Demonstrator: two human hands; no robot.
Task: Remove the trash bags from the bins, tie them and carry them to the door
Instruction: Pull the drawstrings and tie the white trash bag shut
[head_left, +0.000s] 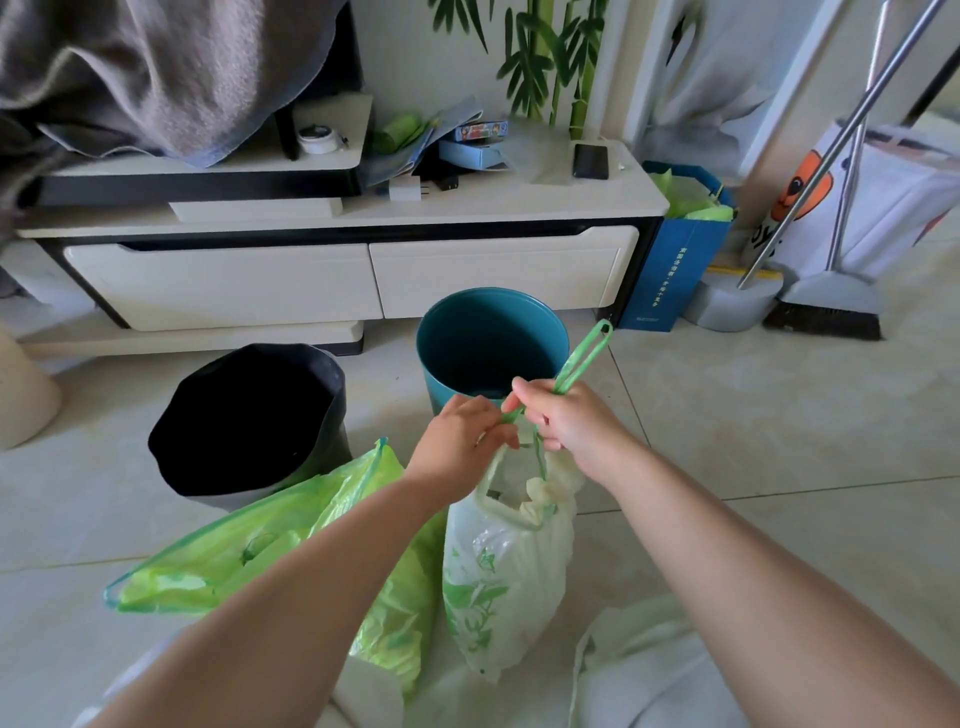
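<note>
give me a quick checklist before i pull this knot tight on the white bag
1. Both hands on the drawstring: ok. Left hand and right hand both pinch the green drawstring above the white bag.
2. Bag out of its bin: ok. The teal bin behind it looks empty.
3. Bag mouth closed: not ok. The top is still gaping and contents show.
4. Knot formed: cannot tell. The hands hide where the strands cross.
5. Other bags dealt with: not ok. The green bag lies open on the floor, and the black bag still sits in its bin.
</note>
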